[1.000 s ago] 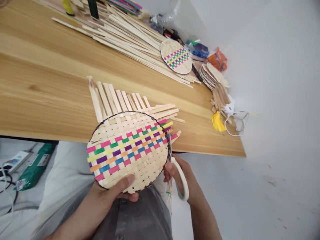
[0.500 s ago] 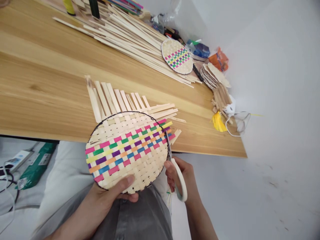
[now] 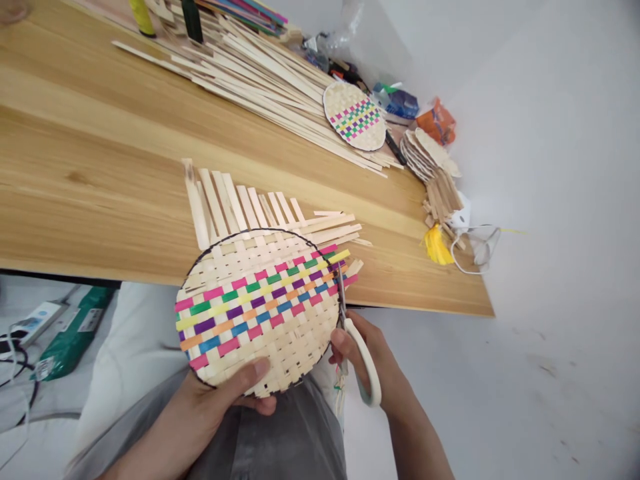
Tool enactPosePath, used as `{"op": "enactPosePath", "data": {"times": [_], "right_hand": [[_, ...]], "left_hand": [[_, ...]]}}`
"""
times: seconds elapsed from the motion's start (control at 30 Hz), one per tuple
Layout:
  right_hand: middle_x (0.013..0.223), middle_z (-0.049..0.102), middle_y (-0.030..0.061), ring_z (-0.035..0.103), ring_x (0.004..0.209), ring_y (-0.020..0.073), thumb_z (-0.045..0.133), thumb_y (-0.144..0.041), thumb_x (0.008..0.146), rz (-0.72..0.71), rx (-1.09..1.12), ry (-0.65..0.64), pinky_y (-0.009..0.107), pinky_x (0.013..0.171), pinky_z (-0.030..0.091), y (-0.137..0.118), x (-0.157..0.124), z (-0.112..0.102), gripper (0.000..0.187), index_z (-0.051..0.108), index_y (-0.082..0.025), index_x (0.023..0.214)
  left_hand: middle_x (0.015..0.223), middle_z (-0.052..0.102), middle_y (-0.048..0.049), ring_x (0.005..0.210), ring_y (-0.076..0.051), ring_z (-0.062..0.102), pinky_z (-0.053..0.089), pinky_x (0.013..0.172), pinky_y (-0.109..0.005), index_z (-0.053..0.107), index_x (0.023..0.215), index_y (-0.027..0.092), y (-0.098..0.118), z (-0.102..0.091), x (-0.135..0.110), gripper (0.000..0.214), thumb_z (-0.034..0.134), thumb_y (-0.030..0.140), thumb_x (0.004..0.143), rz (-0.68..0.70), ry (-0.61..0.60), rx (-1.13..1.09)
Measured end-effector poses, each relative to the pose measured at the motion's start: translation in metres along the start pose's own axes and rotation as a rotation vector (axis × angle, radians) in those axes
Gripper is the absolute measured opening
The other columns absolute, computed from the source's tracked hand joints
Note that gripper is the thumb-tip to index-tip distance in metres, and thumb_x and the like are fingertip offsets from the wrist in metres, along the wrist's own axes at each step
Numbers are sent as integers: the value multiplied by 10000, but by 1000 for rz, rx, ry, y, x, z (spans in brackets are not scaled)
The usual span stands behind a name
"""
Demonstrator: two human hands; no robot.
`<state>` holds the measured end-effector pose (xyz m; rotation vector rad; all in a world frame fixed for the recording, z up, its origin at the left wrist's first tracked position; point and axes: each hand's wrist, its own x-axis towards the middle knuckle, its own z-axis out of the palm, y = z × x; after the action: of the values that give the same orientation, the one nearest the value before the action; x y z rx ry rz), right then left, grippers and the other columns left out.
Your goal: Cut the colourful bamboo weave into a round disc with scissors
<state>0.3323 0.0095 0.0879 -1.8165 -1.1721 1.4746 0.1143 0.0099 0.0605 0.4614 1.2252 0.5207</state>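
A woven round piece of pale wood strips [image 3: 295,340], with coloured strips across its middle and a dark outline, is tilted over my lap. My left hand [image 3: 235,387] grips its lower edge, thumb on top and fingers beneath. White-handled scissors [image 3: 367,373] are in my right hand [image 3: 360,347], closed around the handles. Their blades lie at the right edge of the weave, by the ends of the coloured strips [image 3: 345,257]. Long uncut strip ends [image 3: 230,200] stick out from the far edge over the table.
On the wooden table [image 3: 100,173] lie many loose pale strips [image 3: 260,73] and a finished-looking woven oval [image 3: 355,117]. Farther right are a stack of woven pieces [image 3: 425,153], wood sticks [image 3: 443,193], a yellow tassel [image 3: 437,245] and a white cable [image 3: 475,270]. A green package [image 3: 75,333] is lower left.
The woven piece and both hands have shifted slightly right and down in view. The scissors stay at its right edge, with their handles a little farther right.
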Motion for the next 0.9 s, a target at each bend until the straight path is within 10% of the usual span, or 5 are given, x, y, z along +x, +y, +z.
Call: {"op": "enactPosePath", "data": {"times": [0.9], "right_hand": [[405,392,-92,329,302,60,736,-567,731,147,55,123,186,273,275,8,3,2,461,475,-210,599]], "left_hand": [[1003,787,-89,623,-215,696,625,641,-342,728,982,188,-2,-7,0,541,802,583,620,1,-9,40]]}}
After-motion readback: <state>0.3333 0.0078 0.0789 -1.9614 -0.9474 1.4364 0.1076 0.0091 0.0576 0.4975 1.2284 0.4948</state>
